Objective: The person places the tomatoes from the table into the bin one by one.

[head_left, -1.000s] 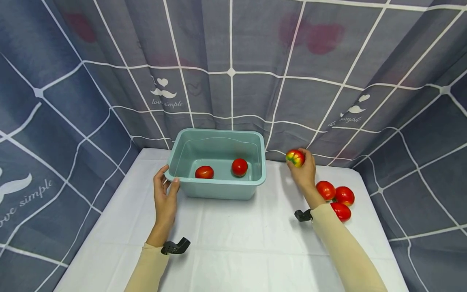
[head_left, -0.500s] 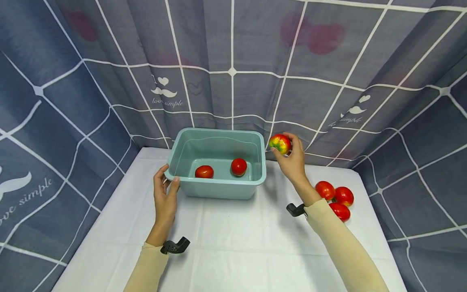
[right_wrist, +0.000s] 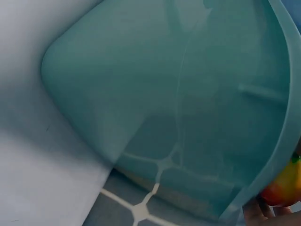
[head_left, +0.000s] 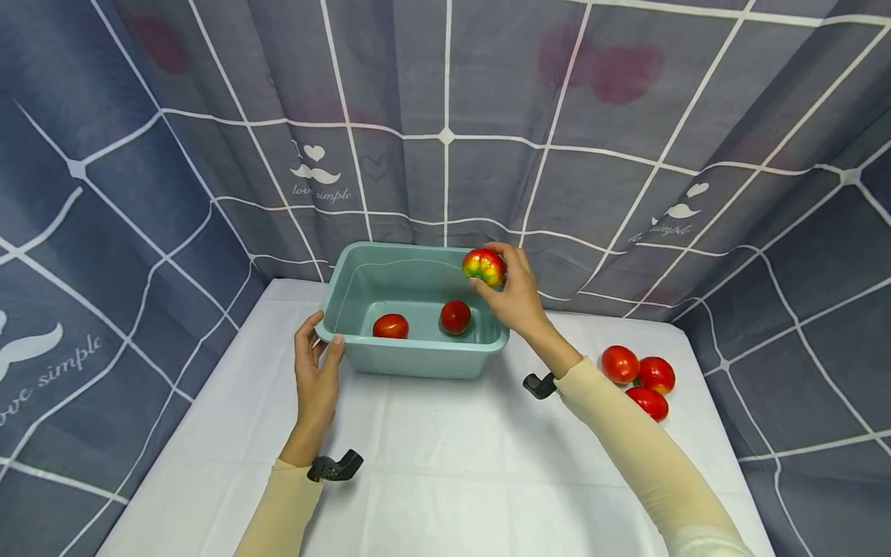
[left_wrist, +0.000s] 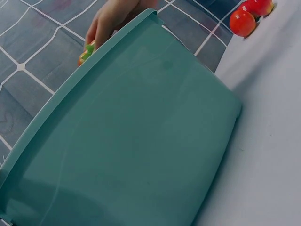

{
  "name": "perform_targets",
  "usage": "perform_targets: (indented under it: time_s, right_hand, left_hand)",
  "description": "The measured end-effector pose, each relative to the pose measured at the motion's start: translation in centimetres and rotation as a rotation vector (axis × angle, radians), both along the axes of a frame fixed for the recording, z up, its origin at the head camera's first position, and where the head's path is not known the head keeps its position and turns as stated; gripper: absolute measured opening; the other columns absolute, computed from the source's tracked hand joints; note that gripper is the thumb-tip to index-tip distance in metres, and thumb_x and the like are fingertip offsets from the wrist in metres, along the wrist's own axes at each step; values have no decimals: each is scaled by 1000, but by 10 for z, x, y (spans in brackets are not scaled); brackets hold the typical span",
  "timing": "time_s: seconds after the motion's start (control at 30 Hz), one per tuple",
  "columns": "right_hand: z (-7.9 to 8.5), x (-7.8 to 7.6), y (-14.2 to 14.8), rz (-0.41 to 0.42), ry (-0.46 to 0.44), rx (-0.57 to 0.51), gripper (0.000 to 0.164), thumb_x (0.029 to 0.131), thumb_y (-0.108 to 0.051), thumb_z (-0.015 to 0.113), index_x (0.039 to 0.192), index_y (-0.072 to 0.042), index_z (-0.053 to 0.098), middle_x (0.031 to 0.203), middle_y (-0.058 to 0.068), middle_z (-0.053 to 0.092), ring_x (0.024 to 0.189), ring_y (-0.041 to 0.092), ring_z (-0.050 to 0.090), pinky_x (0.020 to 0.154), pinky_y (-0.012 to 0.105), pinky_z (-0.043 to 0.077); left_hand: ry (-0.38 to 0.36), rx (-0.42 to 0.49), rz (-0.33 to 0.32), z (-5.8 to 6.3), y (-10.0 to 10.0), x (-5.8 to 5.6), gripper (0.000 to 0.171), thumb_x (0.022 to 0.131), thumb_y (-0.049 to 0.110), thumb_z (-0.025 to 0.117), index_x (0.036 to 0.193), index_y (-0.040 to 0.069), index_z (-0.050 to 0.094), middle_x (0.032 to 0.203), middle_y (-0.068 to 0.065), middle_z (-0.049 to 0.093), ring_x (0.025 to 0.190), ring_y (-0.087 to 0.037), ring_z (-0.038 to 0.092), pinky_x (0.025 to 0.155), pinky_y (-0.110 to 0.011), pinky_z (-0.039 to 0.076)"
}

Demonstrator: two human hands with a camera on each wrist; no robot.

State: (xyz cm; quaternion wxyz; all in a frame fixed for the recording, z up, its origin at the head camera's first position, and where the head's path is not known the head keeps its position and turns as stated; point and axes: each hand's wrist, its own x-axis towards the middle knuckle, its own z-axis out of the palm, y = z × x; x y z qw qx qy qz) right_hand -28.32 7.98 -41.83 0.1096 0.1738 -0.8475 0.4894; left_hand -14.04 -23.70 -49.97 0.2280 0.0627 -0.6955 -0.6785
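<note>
My left hand (head_left: 316, 379) grips the near left corner of a pale teal plastic tub (head_left: 418, 361), thumb at the rim and fingers along the outside. With my right hand (head_left: 517, 290) I hold a tomato (head_left: 483, 266), red with a yellow-green ribbed end, over the tub's far right rim. The right wrist view shows that tomato (right_wrist: 283, 186) at the rim, partly cut off by the frame. Inside the tub lie a red tomato (head_left: 390, 326) at the left and a rounder tomato (head_left: 455, 317) at the right.
A cluster of three tomatoes (head_left: 638, 379) lies right of my right forearm on the white tablecloth (head_left: 445, 480). Dark grey-blue checked curtain (head_left: 487, 186) hangs behind the table and on both sides, close behind the tub.
My right hand has carried the tomato leftward and slightly away from me, from the table's right side to over the tub's rim. The left hand keeps its hold on the tub.
</note>
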Motion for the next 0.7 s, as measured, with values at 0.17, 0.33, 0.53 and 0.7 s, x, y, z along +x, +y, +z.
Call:
perform_targets:
  time_s: [0.17,0.33,0.53,0.7]
  right_hand:
    - [4,3,-17,72,-14,49,64,94,-20,84,149,-15,53,142,15,52,126,33,58,106,48,53]
    - [4,5,-32,135,-7,108,64,95,-21,82,151,-13,52,150,15,50,134,33,56,115,52,53]
    - [1,6,-39,155,-17,141,64,96,-21,82,151,-11,51,150,15,50,138,32,52,119,52,50]
    - [1,7,-42,160,-26,142,64,96,-21,82,151,-12,52,148,14,52,137,31,53,118,51,51]
  left_hand:
    - [-7,-9,8,0,0,0,55,111,14,59,163,23,41,165,-2,41,153,-27,43,104,-8,49]
    - [-2,-4,10,1,-1,0,55,111,14,58,163,23,41,165,-3,40,153,-29,43,104,-8,50]
    - [-1,-16,7,-1,0,-1,55,111,13,58,163,21,41,166,-2,40,154,-28,42,107,-8,48]
    - [0,-21,9,-1,0,-1,55,112,14,58,163,21,41,166,-3,40,154,-28,42,106,-7,47]
